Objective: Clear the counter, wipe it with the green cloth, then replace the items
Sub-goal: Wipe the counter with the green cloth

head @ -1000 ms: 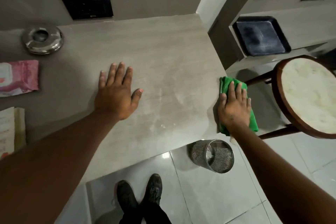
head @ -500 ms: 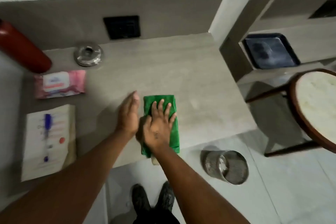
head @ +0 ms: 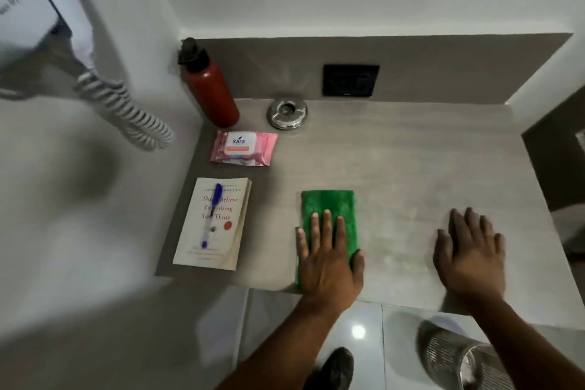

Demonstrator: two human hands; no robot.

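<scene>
Green and folded into a long rectangle, the microfibre cloth (head: 329,209) lies on the grey stone-look counter (head: 395,168) low in the middle of the frame, its near end at the counter's front edge. The left hand (head: 329,258) lies flat on the cloth's near half, fingers straight and slightly spread, thumb wrapped round the cloth's right edge. To its right, the right hand (head: 470,255) rests palm down on bare counter, fingers spread, holding nothing, well apart from the cloth.

Along the counter's left side stand the other items: a cream paperback book (head: 213,223) with a blue-capped pen (head: 211,215) lying on its cover, above it a pink pack of wipes (head: 243,149), and in the back corner a red metal bottle with a black cap (head: 207,87). A round steel ashtray (head: 287,113) sits by the back wall, below a black wall plate (head: 350,80). A steel mesh bin (head: 459,358) stands on the tiled floor at lower right.
</scene>
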